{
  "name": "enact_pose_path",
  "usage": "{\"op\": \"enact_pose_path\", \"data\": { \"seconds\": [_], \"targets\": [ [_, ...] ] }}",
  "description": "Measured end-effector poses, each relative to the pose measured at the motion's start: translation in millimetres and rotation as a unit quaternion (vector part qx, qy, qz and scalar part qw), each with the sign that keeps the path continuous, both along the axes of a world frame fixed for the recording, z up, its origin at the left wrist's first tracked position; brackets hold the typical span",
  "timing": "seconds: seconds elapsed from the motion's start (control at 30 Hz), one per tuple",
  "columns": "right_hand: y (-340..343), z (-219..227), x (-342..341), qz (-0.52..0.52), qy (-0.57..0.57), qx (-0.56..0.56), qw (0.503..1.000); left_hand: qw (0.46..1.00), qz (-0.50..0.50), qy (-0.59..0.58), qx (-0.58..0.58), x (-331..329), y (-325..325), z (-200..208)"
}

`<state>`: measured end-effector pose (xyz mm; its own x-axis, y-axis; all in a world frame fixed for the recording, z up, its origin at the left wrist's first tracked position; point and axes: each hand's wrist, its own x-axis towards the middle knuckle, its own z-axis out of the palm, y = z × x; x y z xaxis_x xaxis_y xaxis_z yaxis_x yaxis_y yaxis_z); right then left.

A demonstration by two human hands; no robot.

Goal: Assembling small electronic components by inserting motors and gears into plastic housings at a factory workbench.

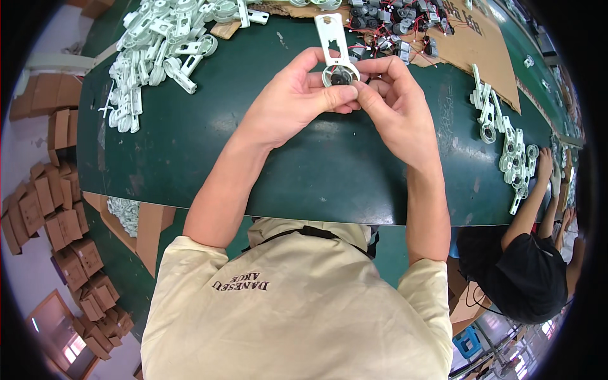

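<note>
Both hands meet over the green table, holding up one pale mint-white plastic housing (pixel 335 43) with a slotted arm and a round ring at its lower end. Inside the ring sits a small dark round part (pixel 341 77), probably a motor. My left hand (pixel 292 95) grips the ring's left side, thumb laid across its lower edge. From the other side my right hand (pixel 396 101) pinches the ring's lower right with thumb and fingers. Beyond the housing lies a heap of small grey and black motors (pixel 399 25) with red wires, on cardboard.
A large pile of similar pale housings (pixel 158 44) covers the table's far left. More housings (pixel 516 158) lie in a row at the right, beside a co-worker in black (pixel 532 272). A flat cardboard sheet (pixel 481 50) lies far right. Below the table's left edge stands an open carton (pixel 149 231).
</note>
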<state>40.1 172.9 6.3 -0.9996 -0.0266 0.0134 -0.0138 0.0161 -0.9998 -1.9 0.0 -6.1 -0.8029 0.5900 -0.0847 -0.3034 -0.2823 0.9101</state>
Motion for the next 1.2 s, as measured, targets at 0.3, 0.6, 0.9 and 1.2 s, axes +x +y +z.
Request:
{"op": "enact_pose_path", "data": {
  "seconds": [0.3, 0.6, 0.9, 1.2],
  "targets": [
    [0.3, 1.4, -0.1, 0.004, 0.019, 0.042, 0.999, 0.999, 0.026, -0.007, 0.026, 0.6, 1.8, -2.7],
    [1.0, -0.3, -0.3, 0.007, 0.015, 0.054, 0.998, 0.999, 0.035, -0.008, 0.016, 0.2, 4.3, -6.0],
    [-2.9, -6.6, -7.9, -0.047, 0.029, -0.057, 0.997, 0.996, 0.064, 0.025, -0.051, 6.8, 8.5, 4.0],
    [-12.0, -8.9, -6.0, -0.057, -0.011, -0.168, 0.984, 0.977, 0.130, 0.144, -0.093, 16.1, 21.5, -6.1]
  ]
}}
